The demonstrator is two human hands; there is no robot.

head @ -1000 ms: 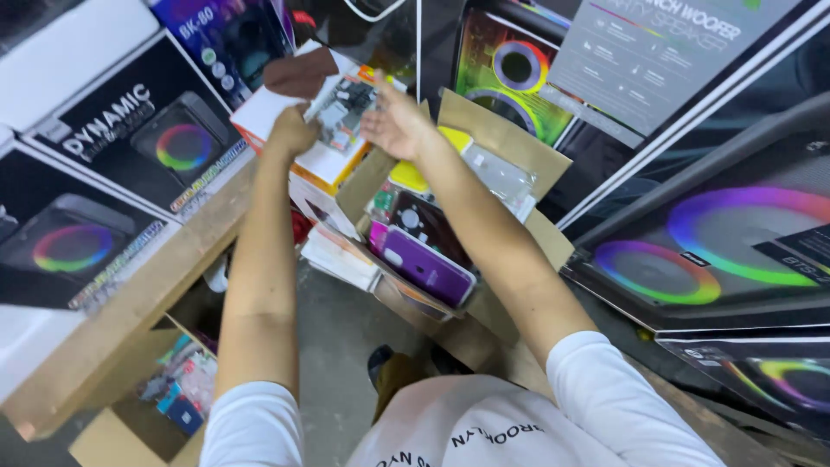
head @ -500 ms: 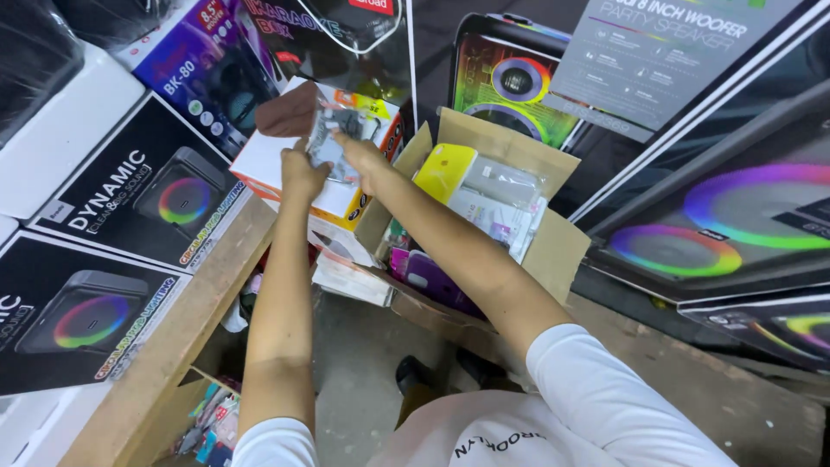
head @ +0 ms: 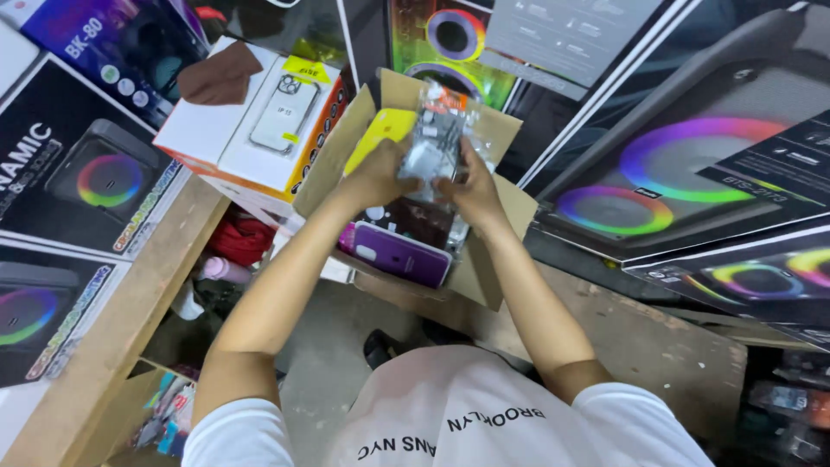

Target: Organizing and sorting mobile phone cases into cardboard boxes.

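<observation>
Both hands together now: left hand (head: 373, 177) and right hand (head: 468, 192) clasped on a clear plastic packet (head: 432, 138), lifted off the white phone-case box (head: 259, 121) a second ago and held over the open cardboard carton (head: 497, 259). Below, a purple case (head: 399, 253). Beyond, speaker boxes (head: 692, 164).

We hold packet (head: 435, 138) over open carton (head: 510, 203); phone case (head: 402, 253) inside carton; flat box (head: 251, 130) left of carton; speaker boxes (head: 692, 173) right.
</observation>
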